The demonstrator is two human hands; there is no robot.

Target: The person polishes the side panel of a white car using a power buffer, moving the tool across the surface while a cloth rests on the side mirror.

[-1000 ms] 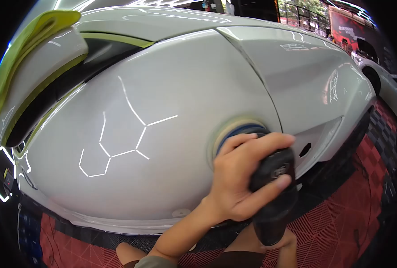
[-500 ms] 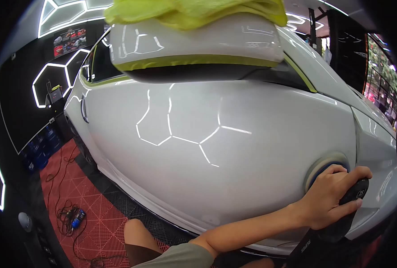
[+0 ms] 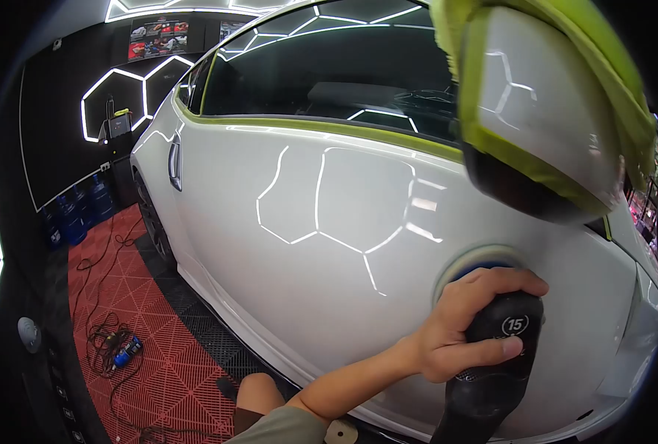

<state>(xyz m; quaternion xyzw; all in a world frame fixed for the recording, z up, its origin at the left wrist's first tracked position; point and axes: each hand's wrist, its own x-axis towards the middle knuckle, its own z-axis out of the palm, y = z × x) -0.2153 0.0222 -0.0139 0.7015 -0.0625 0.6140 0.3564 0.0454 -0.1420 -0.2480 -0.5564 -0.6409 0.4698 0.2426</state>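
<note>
My left hand (image 3: 473,318) is wrapped over the head of a black polisher (image 3: 492,370) marked 15, with the thumb on its near side. The polisher's round pale pad (image 3: 484,260) with a blue backing rests against the white car door (image 3: 299,192). The lower part of the polisher runs out of the bottom of the view. My right hand does not show.
Above the polisher is a side mirror (image 3: 544,96), taped and draped with a yellow-green cloth (image 3: 610,66). Tape edges the window (image 3: 329,81). A coiled cable (image 3: 107,340) with a blue connector lies on red floor tiles (image 3: 173,362). Blue bottles (image 3: 85,203) stand behind.
The view has shifted, so the mirror now appears farther right and more of the window shows. My left hand and the polisher have moved left along the door, away from its front edge.
</note>
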